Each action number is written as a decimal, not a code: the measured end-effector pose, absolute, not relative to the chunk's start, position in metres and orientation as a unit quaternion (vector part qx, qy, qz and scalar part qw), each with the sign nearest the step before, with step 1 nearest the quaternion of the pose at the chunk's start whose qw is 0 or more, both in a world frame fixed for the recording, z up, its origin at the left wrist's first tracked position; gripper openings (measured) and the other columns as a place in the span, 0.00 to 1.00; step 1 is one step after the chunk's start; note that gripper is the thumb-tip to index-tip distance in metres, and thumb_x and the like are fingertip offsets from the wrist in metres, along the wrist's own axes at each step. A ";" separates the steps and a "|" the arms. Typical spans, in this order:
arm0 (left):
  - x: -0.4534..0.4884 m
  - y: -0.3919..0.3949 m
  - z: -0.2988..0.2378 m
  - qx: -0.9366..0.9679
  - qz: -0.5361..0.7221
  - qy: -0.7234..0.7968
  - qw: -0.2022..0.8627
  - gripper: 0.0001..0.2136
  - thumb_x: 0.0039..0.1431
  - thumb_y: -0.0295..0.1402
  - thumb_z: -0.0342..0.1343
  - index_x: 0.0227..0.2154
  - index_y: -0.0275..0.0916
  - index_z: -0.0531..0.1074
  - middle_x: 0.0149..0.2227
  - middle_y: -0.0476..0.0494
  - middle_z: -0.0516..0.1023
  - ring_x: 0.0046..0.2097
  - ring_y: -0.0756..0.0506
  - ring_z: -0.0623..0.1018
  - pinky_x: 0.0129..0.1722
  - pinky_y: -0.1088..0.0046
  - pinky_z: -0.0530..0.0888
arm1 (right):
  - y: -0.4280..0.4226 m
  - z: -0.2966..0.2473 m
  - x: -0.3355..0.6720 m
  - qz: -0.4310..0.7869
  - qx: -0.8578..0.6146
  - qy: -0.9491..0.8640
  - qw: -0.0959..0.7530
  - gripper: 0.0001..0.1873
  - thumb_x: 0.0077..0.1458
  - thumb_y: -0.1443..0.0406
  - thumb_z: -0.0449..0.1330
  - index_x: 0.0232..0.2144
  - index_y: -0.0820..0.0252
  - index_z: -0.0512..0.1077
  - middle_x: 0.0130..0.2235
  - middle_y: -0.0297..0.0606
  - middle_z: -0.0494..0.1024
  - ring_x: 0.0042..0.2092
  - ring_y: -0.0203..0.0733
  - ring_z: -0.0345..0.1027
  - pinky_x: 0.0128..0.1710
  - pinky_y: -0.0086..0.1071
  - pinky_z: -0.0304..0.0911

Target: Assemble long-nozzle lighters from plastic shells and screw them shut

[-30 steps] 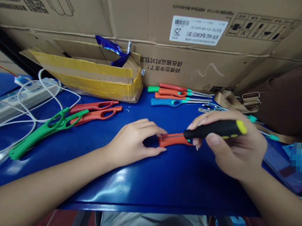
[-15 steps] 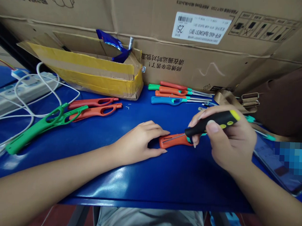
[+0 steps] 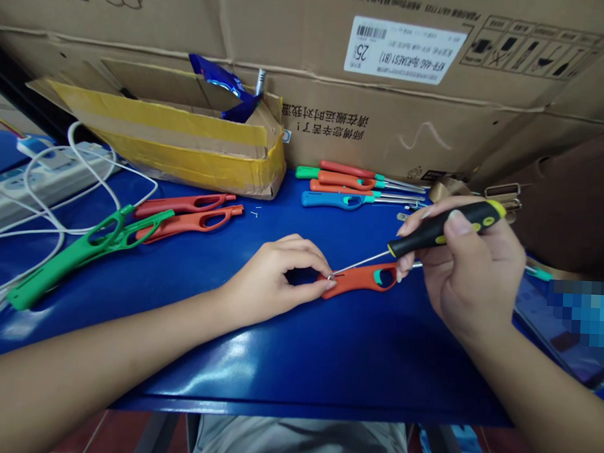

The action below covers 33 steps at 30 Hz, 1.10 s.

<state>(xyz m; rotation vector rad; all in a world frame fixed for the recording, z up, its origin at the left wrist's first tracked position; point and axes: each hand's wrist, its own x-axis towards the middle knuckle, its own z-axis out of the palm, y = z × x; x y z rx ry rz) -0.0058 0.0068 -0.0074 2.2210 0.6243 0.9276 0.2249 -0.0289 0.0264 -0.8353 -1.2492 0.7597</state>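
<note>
An orange long-necked lighter (image 3: 362, 279) lies flat on the blue table, its looped trigger end with a teal trigger pointing right. My left hand (image 3: 284, 272) pinches thumb and fingertips together at the lighter's left end, around a small shiny screw (image 3: 330, 277). Wrapped in my right hand (image 3: 473, 271) is a black and yellow screwdriver (image 3: 432, 229). Its thin shaft slants down to the left, and the tip meets the screw between my left fingertips. Part of the lighter's metal neck is hidden behind my right hand.
Several finished-looking lighters (image 3: 338, 200) lie at the back against a large carton (image 3: 320, 47). Red and green handle shells (image 3: 73, 263) lie left, near tiny screws (image 3: 255, 214), a yellow-taped box (image 3: 185, 141) and a white power strip (image 3: 28, 181) with cables. A phone (image 3: 552, 331) is at right.
My right hand has moved right and slightly up, drawing the screwdriver tip back from over the lighter to its left end. My left fingertips have closed into a pinch around the screw.
</note>
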 end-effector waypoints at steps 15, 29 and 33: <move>-0.006 0.006 -0.006 0.844 0.362 0.238 0.315 0.03 0.62 0.29 0.64 0.34 0.39 0.82 0.37 0.44 0.84 0.39 0.48 0.81 0.44 0.69 0.76 | -0.029 0.028 0.225 0.331 -0.357 -0.565 0.666 0.03 0.62 0.65 0.63 0.37 0.57 0.76 0.32 0.35 0.80 0.24 0.39 0.73 0.16 0.32 0.69; -0.007 0.008 -0.011 0.887 0.282 0.242 0.275 0.19 0.56 0.31 0.68 0.50 0.36 0.77 0.47 0.43 0.83 0.48 0.44 0.79 0.52 0.64 0.74 | -0.036 0.028 0.224 0.296 -0.343 -0.631 0.630 0.04 0.63 0.64 0.63 0.40 0.58 0.76 0.34 0.36 0.79 0.27 0.40 0.73 0.17 0.33 0.70; -0.008 0.009 -0.013 0.893 0.267 0.240 0.271 0.20 0.57 0.32 0.67 0.52 0.37 0.76 0.48 0.42 0.83 0.48 0.43 0.79 0.53 0.62 0.73 | -0.037 0.025 0.224 0.290 -0.342 -0.652 0.612 0.04 0.64 0.64 0.62 0.41 0.56 0.75 0.35 0.36 0.79 0.27 0.39 0.74 0.17 0.33 0.70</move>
